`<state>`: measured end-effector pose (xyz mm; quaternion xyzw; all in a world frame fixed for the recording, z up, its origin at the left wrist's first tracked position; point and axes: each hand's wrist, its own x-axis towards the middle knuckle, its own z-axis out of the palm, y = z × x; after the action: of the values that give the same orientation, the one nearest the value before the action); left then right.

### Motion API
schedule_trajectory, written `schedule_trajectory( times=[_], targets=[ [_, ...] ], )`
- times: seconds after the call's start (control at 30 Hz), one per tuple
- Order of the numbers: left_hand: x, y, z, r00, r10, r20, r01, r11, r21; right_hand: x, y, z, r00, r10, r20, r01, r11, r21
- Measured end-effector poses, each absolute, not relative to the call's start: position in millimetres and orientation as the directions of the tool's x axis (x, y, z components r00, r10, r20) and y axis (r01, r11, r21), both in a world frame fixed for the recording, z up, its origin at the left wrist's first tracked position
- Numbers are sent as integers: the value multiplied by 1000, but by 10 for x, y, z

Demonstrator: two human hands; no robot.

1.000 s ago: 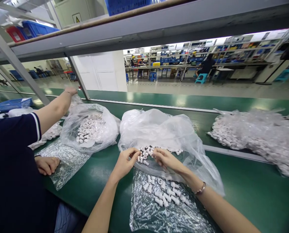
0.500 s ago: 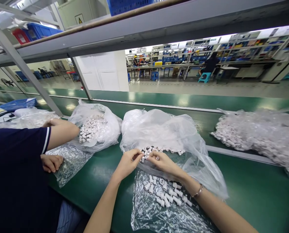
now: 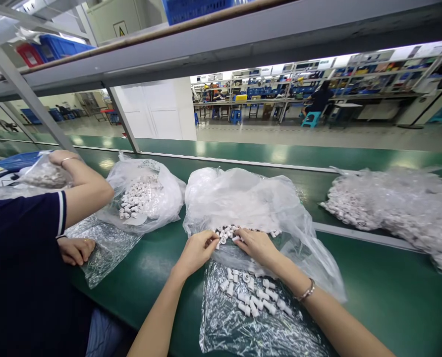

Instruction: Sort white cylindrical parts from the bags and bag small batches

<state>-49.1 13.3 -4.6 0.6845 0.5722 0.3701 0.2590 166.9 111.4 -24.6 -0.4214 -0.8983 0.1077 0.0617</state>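
A large translucent plastic bag [image 3: 243, 191] lies open towards me, with small white plastic fittings [image 3: 226, 232] heaped at its mouth. At the left of this heap my left hand [image 3: 200, 248] is closed, thumb and fingertips pinched together; what they hold is hidden. My right hand [image 3: 258, 246] reaches over the heap's right side, its fingers bent onto a white fitting that shows at the fingertips. Below the hands, several larger-looking white fittings [image 3: 260, 297] lie scattered on a flat clear plastic bag [image 3: 239, 332].
At left a co-worker's arm [image 3: 89, 191] reaches to a filled clear bag [image 3: 44, 173]. Beside it stands another open bag of fittings [image 3: 139, 196]. Filled bags [image 3: 388, 208] lie at right on the green table [image 3: 392, 287]. A shelf beam [image 3: 221, 47] crosses overhead.
My right hand has shifted slightly right and its fingers have come down onto the heap. My left hand stays almost in place. The co-worker's far arm has risen with a filled bag.
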Motion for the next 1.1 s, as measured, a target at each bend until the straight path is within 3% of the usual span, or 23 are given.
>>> schedule_trajectory(
  times=[0.1,0.2,0.27,0.33,0.4,0.53,0.7,0.8,0.9,1.0,1.1],
  targets=[
    [-488,139,-51,72,974,214,590,-215,778,1667,1094,-178,-630,776,-5,758,614,-219],
    [-485,136,-40,73,974,217,588,-217,779,1700,996,105,-635,771,-39,722,575,-386],
    [-488,129,-27,81,974,213,583,-219,783,1735,881,317,-715,685,-138,641,564,-520],
    [-497,119,-17,108,973,203,576,-228,785,1767,743,457,-812,537,-228,558,600,-573],
    [-510,107,-11,164,967,197,576,-256,777,1783,606,491,-860,433,-269,507,675,-536],
    [-526,91,-16,264,948,178,610,-307,730,1784,411,420,-852,448,-271,523,751,-404],
    [-498,98,-30,235,959,157,605,-271,749,1825,432,555,-863,449,-231,502,712,-490],
    [-486,123,-60,116,962,248,580,-268,769,1870,657,585,-823,518,-233,550,624,-556],
    [-489,170,-110,36,935,354,602,-303,739,1929,1022,477,-703,679,-214,666,521,-533],
    [-486,245,-123,-25,894,447,637,-330,697,2011,1391,383,-502,864,-37,776,430,-462],
    [-456,354,-51,-2,879,477,686,-346,641,2105,1635,415,-385,911,147,833,412,-369]
  ],
)
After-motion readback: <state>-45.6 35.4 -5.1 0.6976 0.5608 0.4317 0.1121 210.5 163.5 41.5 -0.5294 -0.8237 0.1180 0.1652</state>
